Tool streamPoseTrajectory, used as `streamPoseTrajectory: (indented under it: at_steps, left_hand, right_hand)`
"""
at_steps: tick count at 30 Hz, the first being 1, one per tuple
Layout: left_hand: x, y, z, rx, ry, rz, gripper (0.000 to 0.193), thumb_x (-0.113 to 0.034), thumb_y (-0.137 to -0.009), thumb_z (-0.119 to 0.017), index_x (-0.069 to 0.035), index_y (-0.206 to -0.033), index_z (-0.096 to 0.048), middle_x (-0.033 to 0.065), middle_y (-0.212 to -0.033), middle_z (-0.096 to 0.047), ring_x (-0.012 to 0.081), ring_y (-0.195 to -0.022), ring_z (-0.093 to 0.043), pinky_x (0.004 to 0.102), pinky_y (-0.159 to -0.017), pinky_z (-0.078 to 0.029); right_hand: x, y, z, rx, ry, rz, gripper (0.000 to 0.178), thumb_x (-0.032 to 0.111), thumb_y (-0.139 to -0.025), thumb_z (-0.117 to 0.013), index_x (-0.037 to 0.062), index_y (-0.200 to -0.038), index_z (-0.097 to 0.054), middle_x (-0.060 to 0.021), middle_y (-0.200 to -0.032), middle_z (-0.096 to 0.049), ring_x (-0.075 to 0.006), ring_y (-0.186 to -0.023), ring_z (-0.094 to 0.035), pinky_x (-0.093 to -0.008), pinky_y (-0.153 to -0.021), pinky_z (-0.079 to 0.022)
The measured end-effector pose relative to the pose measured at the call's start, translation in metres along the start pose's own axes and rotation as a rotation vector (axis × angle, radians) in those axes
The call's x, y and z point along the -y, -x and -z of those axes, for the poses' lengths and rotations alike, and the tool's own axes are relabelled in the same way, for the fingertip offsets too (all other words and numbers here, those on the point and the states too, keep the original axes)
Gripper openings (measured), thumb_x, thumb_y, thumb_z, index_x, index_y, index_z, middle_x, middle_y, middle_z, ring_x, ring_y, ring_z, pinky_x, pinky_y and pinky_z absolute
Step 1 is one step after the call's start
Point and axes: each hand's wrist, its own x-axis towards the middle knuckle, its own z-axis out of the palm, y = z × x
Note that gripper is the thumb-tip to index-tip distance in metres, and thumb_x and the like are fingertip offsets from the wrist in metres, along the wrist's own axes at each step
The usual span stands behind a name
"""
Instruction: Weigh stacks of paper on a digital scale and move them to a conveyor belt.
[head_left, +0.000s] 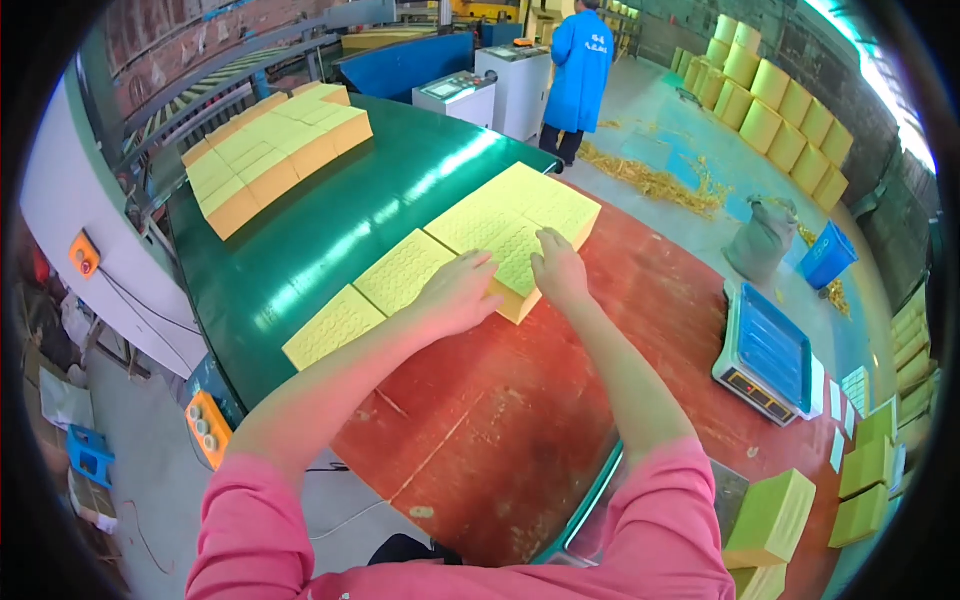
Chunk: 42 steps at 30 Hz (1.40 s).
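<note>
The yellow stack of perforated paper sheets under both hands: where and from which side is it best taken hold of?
Probably at the near edge of the yellow stack of perforated paper sheets, coming from the person's side. That thick edge overhangs the green conveyor belt onto the red table, and the left hand and right hand already rest flat there.

Single head view, worn high, looking steeply down and forward over red table (560, 400). Wide fisheye; straight edges bow toward dark rim. Own forearms enter from 6 o'clock, close to lens. Green conveyor belt (330, 215) runs toward 11 o'clock. Digital scale (765, 350) at 3 o'clock. Person in blue coat (580, 70) far off at 12 o'clock.
</note>
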Motion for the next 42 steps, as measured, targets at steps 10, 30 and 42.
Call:
streamPoseTrajectory:
  at_steps: [10,30,42]
  left_hand:
    - [0.037,-0.07,-0.107,-0.291,-0.383,-0.09,0.041,-0.021,-0.087,-0.061,0.008,-0.116,-0.059,0.0242,-0.131,-0.056,0.0341,-0.124,-0.053,0.0439,-0.109,-0.039]
    - [-0.068,0.249,-0.021,-0.122,0.039,-0.338,0.045,-0.016,-0.078,-0.067,0.009,-0.115,-0.06,0.0233,-0.124,-0.058,0.0379,-0.119,-0.053,0.0455,-0.103,-0.043]
    - [-0.086,0.279,-0.028,0.024,0.027,-0.207,0.062,-0.036,-0.088,-0.064,-0.011,-0.142,-0.048,0.0239,-0.143,-0.043,0.041,-0.121,-0.05,0.0532,-0.096,-0.045]
  right_hand:
    - [-0.033,-0.013,-0.062,0.02,0.186,0.104,0.038,0.019,-0.094,-0.052,0.0016,-0.126,-0.057,-0.0152,-0.134,-0.057,-0.0311,-0.127,-0.051,-0.0441,-0.107,-0.038]
    - [0.23,0.272,0.041,-0.04,0.218,-0.176,0.036,0.014,-0.089,-0.058,0.001,-0.123,-0.058,-0.0156,-0.133,-0.056,-0.0347,-0.125,-0.051,-0.0476,-0.106,-0.037]
    - [0.324,0.474,-0.006,-0.453,-1.523,-1.438,0.037,0.002,-0.092,-0.052,-0.0022,-0.129,-0.054,-0.0143,-0.128,-0.061,-0.0268,-0.118,-0.059,-0.0363,-0.095,-0.048]
